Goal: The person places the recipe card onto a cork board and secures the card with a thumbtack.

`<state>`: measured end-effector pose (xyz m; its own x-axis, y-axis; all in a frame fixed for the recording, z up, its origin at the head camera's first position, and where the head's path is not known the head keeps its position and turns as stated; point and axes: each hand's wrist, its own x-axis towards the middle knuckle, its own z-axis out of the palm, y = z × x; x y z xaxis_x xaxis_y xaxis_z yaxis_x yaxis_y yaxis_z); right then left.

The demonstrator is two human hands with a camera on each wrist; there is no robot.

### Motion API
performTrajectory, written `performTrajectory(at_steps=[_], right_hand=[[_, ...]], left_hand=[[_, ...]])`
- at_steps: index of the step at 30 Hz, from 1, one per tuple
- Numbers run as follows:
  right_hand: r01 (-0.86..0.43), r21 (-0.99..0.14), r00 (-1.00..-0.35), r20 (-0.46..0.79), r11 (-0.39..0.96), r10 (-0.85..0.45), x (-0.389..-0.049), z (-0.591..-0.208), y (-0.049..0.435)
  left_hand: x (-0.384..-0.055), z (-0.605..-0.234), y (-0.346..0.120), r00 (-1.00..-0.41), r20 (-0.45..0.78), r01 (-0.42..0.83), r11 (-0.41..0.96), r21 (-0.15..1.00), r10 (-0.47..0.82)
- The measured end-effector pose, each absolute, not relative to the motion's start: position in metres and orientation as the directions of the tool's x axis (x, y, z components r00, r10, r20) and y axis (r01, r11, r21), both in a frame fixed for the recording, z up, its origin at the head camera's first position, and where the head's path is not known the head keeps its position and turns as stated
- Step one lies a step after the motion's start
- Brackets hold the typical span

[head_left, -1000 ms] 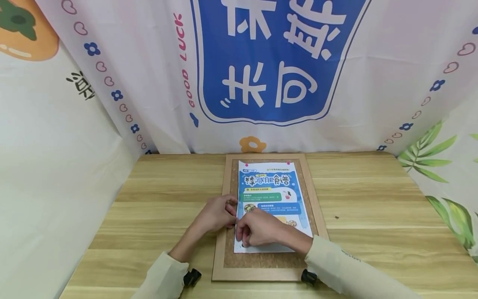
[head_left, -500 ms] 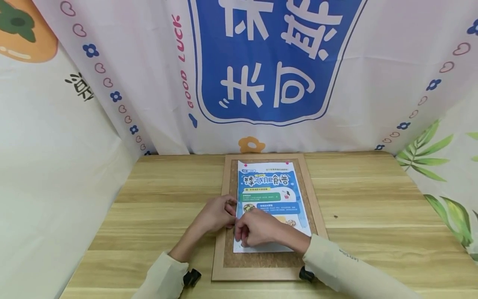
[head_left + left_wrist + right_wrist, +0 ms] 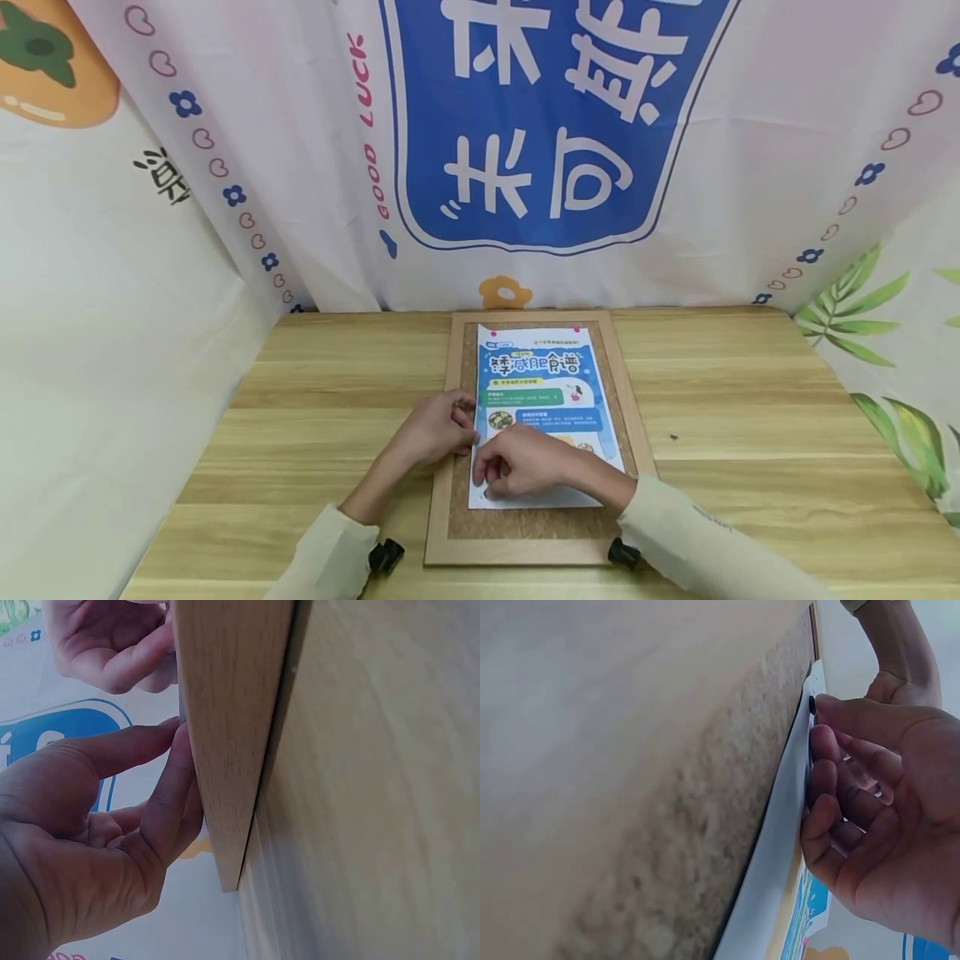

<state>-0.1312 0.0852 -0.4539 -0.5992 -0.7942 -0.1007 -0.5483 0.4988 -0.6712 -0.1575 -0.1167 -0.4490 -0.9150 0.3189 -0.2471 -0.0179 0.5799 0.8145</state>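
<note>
A printed paper poster [image 3: 536,392] lies on a wood-framed cork board [image 3: 540,525], with a pink pin [image 3: 493,333] at one top corner and another pin [image 3: 577,329] at the other. My right hand [image 3: 521,462] has curled fingers at the poster's lower left corner. In the right wrist view its thumb tip bears against a small black pushpin [image 3: 812,705], the index finger close beside it. My left hand [image 3: 442,427] rests at the poster's left edge, with bent, spread fingers touching it; in the left wrist view its fingertips [image 3: 178,735] are partly behind the frame.
The board rests on a wood-grain table [image 3: 337,367]. A printed curtain [image 3: 322,208] hangs along the table's back edge. To the board's right is a small dark speck [image 3: 673,437]. Each sleeve has a black strap piece [image 3: 386,557] near the cuff.
Both hands keep their places at the poster's left edge and lower left corner. The right hand shifts only very slightly, while the head view drifts a little.
</note>
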Motion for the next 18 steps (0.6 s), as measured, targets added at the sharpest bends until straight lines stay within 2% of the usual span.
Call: performTrajectory(at_steps=[8, 18], right_hand=[[-0.49, -0.714, -0.619, -0.119, 0.5, -0.776, -0.124, -0.449, 0.1], [-0.38, -0.765, -0.692, -0.138, 0.52, -0.709, -0.121, -0.447, 0.14]], left_hand=[[-0.158, -0.451, -0.115, -0.928, -0.226, -0.014, 0.576, 0.817, 0.297], [-0.159, -0.451, -0.113, -0.938, -0.216, -0.03, 0.557, 0.83, 0.272]])
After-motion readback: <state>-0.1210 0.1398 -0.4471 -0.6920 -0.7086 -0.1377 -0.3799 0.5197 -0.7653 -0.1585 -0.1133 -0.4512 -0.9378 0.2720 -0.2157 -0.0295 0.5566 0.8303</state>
